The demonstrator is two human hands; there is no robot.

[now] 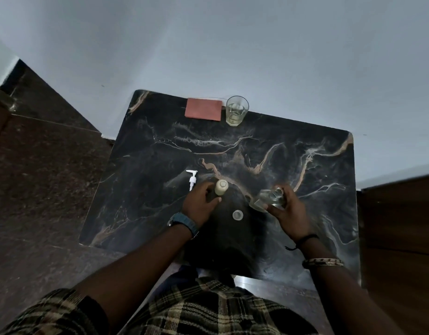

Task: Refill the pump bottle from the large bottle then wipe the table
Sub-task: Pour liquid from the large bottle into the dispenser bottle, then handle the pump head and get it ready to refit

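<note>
Looking down from the head camera, I see my left hand (200,201) curled around the small pump bottle (220,187), which stands upright on the dark marbled bench (257,146) with its neck open. Its white pump head (192,179) lies flat on the bench just left of that hand. My right hand (287,210) grips a clear large bottle (270,198), fingers (287,192) wrapped round it; the bottle is tilted, mouth end toward the pump bottle but apart from it. It is blurred, so I cannot say for sure whether its base touches the bench. A small round cap (237,215) sits on the bench between my two hands, nearer to me. At the far edge lie a reddish cloth (203,109) and, just right of it, a drinking glass (237,111) holding a little pale liquid.
</note>
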